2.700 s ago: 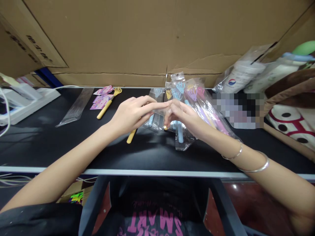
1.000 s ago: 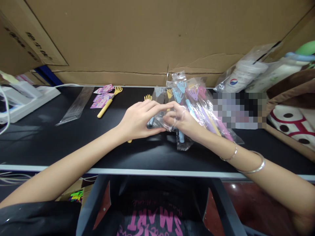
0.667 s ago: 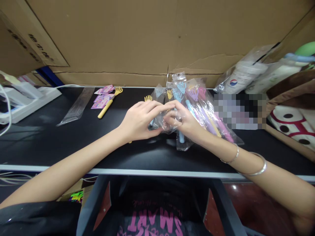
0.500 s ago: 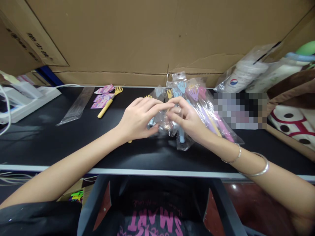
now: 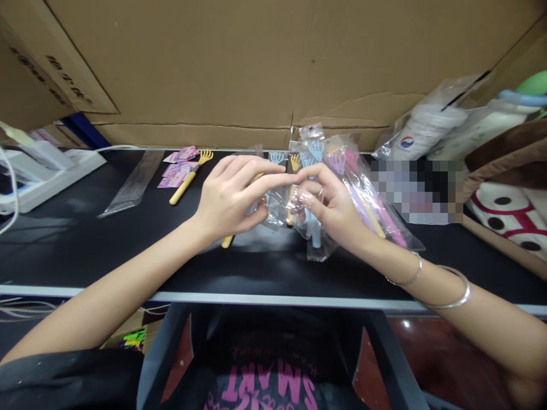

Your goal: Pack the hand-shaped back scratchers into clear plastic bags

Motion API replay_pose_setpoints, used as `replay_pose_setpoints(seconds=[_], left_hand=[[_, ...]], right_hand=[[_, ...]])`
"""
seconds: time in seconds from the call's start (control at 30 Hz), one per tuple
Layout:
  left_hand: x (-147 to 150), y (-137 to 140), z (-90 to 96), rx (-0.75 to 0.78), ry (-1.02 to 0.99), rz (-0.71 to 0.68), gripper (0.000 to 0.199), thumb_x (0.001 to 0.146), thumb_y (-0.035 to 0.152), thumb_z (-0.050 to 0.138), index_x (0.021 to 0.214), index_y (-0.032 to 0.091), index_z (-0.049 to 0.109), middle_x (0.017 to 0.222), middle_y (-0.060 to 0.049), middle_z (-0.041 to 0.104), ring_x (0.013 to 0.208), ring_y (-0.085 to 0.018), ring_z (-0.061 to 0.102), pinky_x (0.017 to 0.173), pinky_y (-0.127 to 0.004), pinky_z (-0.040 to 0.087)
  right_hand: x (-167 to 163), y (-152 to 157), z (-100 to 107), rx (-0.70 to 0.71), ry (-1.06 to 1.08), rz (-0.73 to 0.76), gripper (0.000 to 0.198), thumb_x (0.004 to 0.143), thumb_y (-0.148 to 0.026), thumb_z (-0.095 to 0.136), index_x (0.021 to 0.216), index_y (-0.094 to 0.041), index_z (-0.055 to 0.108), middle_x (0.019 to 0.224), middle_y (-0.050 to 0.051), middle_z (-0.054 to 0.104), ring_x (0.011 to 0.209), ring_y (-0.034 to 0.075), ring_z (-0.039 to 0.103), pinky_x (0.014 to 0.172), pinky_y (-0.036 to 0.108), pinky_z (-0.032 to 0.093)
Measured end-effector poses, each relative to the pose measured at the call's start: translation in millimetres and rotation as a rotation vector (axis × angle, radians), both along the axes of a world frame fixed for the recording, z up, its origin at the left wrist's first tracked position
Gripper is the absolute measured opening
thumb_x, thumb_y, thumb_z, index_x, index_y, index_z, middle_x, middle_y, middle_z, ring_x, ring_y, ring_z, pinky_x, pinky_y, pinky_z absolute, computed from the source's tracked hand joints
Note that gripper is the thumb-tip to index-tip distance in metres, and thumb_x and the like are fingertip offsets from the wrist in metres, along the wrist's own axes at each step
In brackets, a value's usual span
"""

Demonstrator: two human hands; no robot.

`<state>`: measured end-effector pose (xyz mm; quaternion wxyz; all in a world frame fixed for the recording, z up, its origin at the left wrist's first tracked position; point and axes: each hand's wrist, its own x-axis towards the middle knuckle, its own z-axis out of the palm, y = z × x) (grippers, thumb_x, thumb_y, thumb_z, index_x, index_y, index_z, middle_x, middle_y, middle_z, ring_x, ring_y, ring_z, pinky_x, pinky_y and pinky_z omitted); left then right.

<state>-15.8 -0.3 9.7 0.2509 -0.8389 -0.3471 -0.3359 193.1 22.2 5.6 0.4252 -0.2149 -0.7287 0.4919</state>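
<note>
The right hand (image 5: 331, 202) pinches a crumpled clear film (image 5: 301, 215) between its thumb and fingers, above the bench (image 5: 106, 256). The left hand (image 5: 235, 196) is loosely open, thumb apart from the fingers — its index fingertip reaches close to the right one; whether they touch, I cannot tell. Below the left hand a yellow handle (image 5: 228, 241) lies partly hidden. Under and behind the right hand there are blue claw sticks (image 5: 316, 151) in transparent bags, and to its right a purple claw stick (image 5: 337, 163) and a pink handle (image 5: 395, 232), also wrapped. Farther left rests an unwrapped yellow claw stick (image 5: 183, 188) — just beside pink-purple cards (image 5: 174, 172).
</note>
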Motion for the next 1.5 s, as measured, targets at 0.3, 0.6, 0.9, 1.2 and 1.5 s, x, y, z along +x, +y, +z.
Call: replay_pose_setpoints(seconds=[0.3,0.6,0.9,1.2,1.5], left_hand=[[-3.5,2.4,2.7,-0.032,0.091,0.006,0.053,0.080,0.014,0.046,0.129,0.031,0.054,0.125,-0.002,0.062,0.114,-0.023,0.055,0.100,-0.042,0.038],[-1.4,3.1,0.8,-0.182,0.205,0.040,0.056,0.079,0.008,0.042,0.133,0.023,0.050,0.126,-0.004,0.062,0.114,-0.022,0.056,0.104,-0.041,0.035],[-0.5,7.1,-4.8,-0.217,0.212,0.024,0.042,0.090,0.019,0.044,0.132,0.022,0.050,0.112,-0.005,0.067,0.102,-0.021,0.061,0.092,-0.038,0.041],[-0.7,6.9,-4.4,-0.224,0.226,-0.046,0.041,0.087,0.026,0.052,0.128,0.024,0.053,0.116,-0.004,0.064,0.103,-0.021,0.059,0.093,-0.037,0.040],[-0.4,4.3,-3.7,-0.253,0.240,-0.082,0.052,0.086,0.052,0.055,0.129,0.024,0.054,0.106,-0.006,0.064,0.095,-0.021,0.059,0.095,-0.038,0.039]], right_hand=[[-0.9,5.8,-8.0,-0.003,-0.056,0.037,0.026,0.085,-0.040,0.060,0.099,-0.023,0.047,0.069,-0.005,0.056,0.059,0.011,0.056,0.055,0.026,0.046],[0.8,12.4,-9.9,-0.023,-0.187,0.065,0.022,0.086,-0.033,0.056,0.100,-0.022,0.043,0.068,-0.006,0.057,0.057,0.010,0.056,0.057,0.027,0.046],[-0.6,14.9,-12.8,-0.079,-0.221,0.073,0.028,0.083,-0.035,0.060,0.100,-0.020,0.044,0.072,-0.005,0.057,0.060,0.010,0.057,0.057,0.026,0.048],[0.5,16.2,-15.5,0.036,-0.229,0.018,0.020,0.085,-0.034,0.057,0.097,-0.020,0.048,0.079,-0.002,0.055,0.067,0.012,0.054,0.061,0.028,0.047],[1.4,16.5,-12.5,0.027,-0.250,0.062,0.017,0.081,-0.020,0.056,0.096,-0.021,0.047,0.072,-0.005,0.054,0.061,0.010,0.056,0.059,0.026,0.046]])
